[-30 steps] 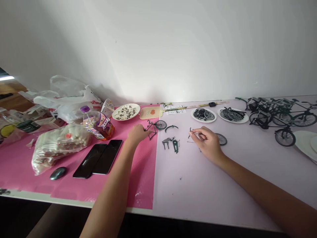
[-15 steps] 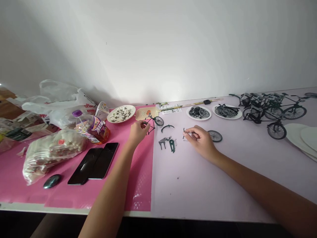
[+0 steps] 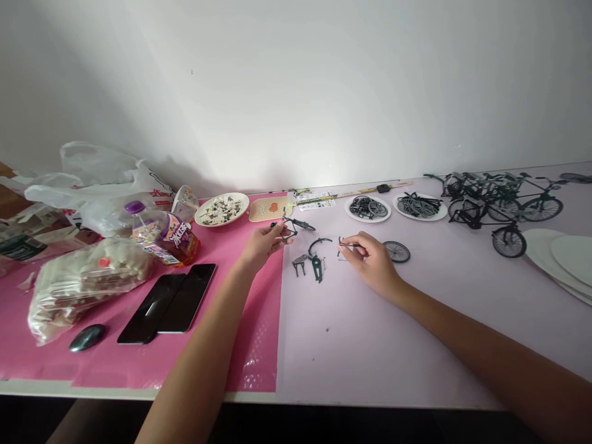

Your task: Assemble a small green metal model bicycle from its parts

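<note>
Pinched in the fingertips of the left hand (image 3: 263, 244) is a half-built model bicycle frame (image 3: 292, 227), lifted just clear of the table and tilted, over the seam where the pink sheet (image 3: 139, 364) meets the pale lilac table cover (image 3: 393, 345). The right hand (image 3: 370, 260) rests on the lilac cover with thumb and forefinger closed on a thin dark rod (image 3: 348, 245) — too small to tell more of it.

Between the two hands lie loose parts: a curved mudguard (image 3: 320, 242), a grey rack piece (image 3: 300, 263) and a green chain guard (image 3: 317, 270), close together. Just beyond the right hand lies a single spoked wheel (image 3: 397, 251), flat on the cover.

Farther back stand two white plates of dark parts (image 3: 369, 208) (image 3: 419, 205), a bowl of seed shells (image 3: 221, 209) and a beige tray (image 3: 267, 209). Finished model bicycles (image 3: 499, 203) are grouped at the right — all upright. On the pink sheet lie two black phones (image 3: 169, 301) side by side, a dark mouse (image 3: 86, 337), a bottle (image 3: 163, 232) on its side and a clear bag of snacks (image 3: 87, 277).
</note>
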Tool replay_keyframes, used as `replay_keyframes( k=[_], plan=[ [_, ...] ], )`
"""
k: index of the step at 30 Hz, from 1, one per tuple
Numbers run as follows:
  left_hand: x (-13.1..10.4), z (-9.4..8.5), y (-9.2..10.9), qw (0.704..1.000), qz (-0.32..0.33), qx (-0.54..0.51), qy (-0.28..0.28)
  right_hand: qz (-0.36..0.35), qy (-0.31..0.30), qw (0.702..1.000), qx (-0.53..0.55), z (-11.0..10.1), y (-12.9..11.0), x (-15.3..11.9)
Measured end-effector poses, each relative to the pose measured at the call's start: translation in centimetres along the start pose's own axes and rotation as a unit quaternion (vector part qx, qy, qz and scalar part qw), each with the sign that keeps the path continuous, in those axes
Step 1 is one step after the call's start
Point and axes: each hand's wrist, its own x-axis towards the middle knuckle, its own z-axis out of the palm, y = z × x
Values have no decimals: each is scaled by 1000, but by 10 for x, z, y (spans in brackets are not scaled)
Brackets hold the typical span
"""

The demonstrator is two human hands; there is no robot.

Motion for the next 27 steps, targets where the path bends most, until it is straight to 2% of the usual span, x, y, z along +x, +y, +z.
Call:
replay_keyframes(
  k=[5, 9, 17, 23, 27],
  plan=[
    [3, 1, -6, 997, 16, -15, -73, -1, -2, 1000, -1, 0, 0, 0],
    [-1, 8, -8, 990, 47, -47, -124, -10, 2, 1000, -3, 0, 1, 0],
    [-14, 40, -22, 985, 100, -17, -136, -4, 1, 1000, -18, 0, 1, 0],
    [-30, 68, -38, 976, 183, 76, -93, 3, -6, 1000, -16, 1, 2, -1],
    [-36, 77, -46, 959, 230, 149, -77, 8, 5, 1000, -26, 2, 3, 0]
  ],
)
